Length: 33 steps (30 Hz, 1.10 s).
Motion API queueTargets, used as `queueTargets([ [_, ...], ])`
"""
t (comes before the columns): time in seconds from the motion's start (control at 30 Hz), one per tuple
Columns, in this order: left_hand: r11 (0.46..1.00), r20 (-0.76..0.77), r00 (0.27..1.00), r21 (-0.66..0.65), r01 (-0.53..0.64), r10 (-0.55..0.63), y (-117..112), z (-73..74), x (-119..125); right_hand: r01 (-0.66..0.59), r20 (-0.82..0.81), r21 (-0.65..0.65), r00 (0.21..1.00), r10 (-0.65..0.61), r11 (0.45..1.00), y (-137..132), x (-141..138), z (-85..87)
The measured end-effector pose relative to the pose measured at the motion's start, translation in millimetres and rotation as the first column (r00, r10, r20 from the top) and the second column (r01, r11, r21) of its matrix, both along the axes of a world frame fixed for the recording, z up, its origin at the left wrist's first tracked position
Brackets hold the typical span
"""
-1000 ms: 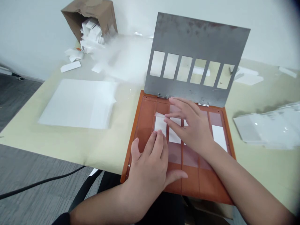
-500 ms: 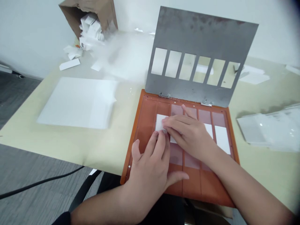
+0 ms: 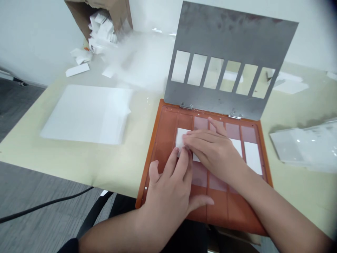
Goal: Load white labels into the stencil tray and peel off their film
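Note:
An orange tray-like jig (image 3: 163, 130) lies at the table's front edge, its grey metal lid (image 3: 231, 38) with several rectangular windows standing up on hinges. A small white card (image 3: 181, 135) sits in one of the jig's left slots. My left hand (image 3: 171, 186) has its fingers spread, fingertips on the card's lower edge and thumb stretched out to the right. From the right my right hand (image 3: 216, 147) presses its bunched fingertips onto the card's right side. More white cards (image 3: 253, 158) lie over translucent film pieces (image 3: 233, 130) in slots to the right, partly hidden by this hand.
A stack of white sheets (image 3: 86, 112) lies on the table (image 3: 105, 161) at left. Behind stands a cardboard box (image 3: 119, 17) spilling white paper pieces (image 3: 101, 31). Clear plastic bags (image 3: 305, 144) lie to the right, and white pieces (image 3: 289, 82) lie behind the lid.
Both hands stay at the same card with nearly the same pose. The view has shifted slightly, so the jig and lid appear a little further right.

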<state>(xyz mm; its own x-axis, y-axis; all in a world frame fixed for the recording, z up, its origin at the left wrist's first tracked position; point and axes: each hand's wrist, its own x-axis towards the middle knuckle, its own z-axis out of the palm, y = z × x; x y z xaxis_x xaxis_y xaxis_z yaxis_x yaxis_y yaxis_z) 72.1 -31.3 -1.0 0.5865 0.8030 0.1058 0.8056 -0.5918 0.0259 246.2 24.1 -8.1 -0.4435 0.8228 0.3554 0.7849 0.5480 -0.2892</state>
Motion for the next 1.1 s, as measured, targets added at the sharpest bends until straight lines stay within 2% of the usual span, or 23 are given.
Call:
queueTargets([
  [0.23,1.000,-0.011,1.000,0.005,-0.003,0.003,-0.9,-1.4,1.1,-0.004,-0.007,0.045,1.000,0.004,0.999,-1.0,0.5,-0.5],
  [0.6,0.998,0.026,0.998,0.040,-0.050,0.049,-2.7,-3.1,1.6,-0.018,0.036,0.011,0.999,0.018,1.000,-4.2,-0.3,3.6],
  [1.1,0.999,0.031,0.999,0.024,-0.045,0.045,-0.7,-0.8,3.6,-0.024,0.070,0.008,0.997,0.024,1.000,-7.3,-0.1,4.6],
])
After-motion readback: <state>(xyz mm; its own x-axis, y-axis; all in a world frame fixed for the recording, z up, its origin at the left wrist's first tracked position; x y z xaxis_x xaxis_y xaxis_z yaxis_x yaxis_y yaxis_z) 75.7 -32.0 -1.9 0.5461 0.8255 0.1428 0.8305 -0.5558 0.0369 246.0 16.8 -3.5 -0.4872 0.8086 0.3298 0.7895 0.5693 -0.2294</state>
